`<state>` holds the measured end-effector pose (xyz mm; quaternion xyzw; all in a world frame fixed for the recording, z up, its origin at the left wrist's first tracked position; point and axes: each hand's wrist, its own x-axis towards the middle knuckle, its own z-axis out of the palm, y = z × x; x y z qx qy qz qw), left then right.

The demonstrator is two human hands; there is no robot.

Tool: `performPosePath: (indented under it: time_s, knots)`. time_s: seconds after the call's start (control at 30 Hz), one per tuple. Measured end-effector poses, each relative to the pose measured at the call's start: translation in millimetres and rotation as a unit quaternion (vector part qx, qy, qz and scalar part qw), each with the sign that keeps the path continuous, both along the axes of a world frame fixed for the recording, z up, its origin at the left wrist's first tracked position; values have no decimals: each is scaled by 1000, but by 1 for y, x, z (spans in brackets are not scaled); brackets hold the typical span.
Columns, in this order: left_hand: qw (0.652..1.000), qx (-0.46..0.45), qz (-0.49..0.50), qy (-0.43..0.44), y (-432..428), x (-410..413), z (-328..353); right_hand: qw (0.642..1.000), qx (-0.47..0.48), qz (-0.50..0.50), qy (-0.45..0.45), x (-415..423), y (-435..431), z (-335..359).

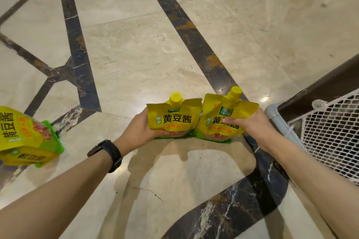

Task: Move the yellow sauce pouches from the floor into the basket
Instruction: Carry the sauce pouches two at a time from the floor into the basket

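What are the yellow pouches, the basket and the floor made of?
The yellow pouches look like soft, glossy plastic film: they crease and shine. The basket seems to be white mesh, plastic or coated wire, on a pale tube frame. The floor looks like polished marble: veined and reflective.

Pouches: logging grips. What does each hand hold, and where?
Left hand: left pouch, lower left edge. Right hand: right pouch, middle of right side.

Bare forearms stretched forward, left hand (138, 130) gripping left pouch (174, 120), right hand (252, 124) pinching right pouch (212, 111)
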<state>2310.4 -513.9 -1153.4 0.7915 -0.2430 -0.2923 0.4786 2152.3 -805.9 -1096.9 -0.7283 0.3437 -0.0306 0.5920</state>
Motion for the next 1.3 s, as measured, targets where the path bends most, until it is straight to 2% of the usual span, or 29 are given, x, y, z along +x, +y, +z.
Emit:
performPosePath:
  time_s: [0.13, 0.23, 0.37, 0.47, 0.57, 0.73, 0.8, 0.97, 1.07, 1.2, 1.3]
  knots:
    - [995, -46, 43, 77, 8, -19, 11, 1000, 3, 3, 2, -2, 1, -1]
    - [978, -65, 54, 193, 27, -38, 16, 1000, 2, 7, 7, -4, 4, 2]
    - [948, 15, 49, 313, 53, -50, 5, 1000, -1, 10, 5, -4, 7, 4]
    - [933, 16, 69, 353, 61, -55, 2, 999, -15, 32, 5, -5, 8, 7]
    - [943, 13, 82, 323, 58, -62, 9, 997, -25, 78, 6, -6, 8, 17]
    - [962, 5, 80, 262, 50, -72, 11, 983, 48, 173, 39, -14, 12, 26]
    - [967, 2, 82, 242, 50, -74, 7, 979, 70, 182, 60, -18, 19, 17]
    - [972, 8, 65, 224, 49, -70, 0, 986, 144, 81, 27, -22, 40, -10]
    - [973, 19, 64, 220, 51, -67, -6, 982, 157, 80, 63, -35, 50, -28]
    - [972, 47, 65, 219, 58, -60, -15, 981, 175, -18, 77, -43, 61, -40]
    - [969, 49, 70, 231, 60, -54, -20, 977, 186, -34, 95, -40, 62, -42]
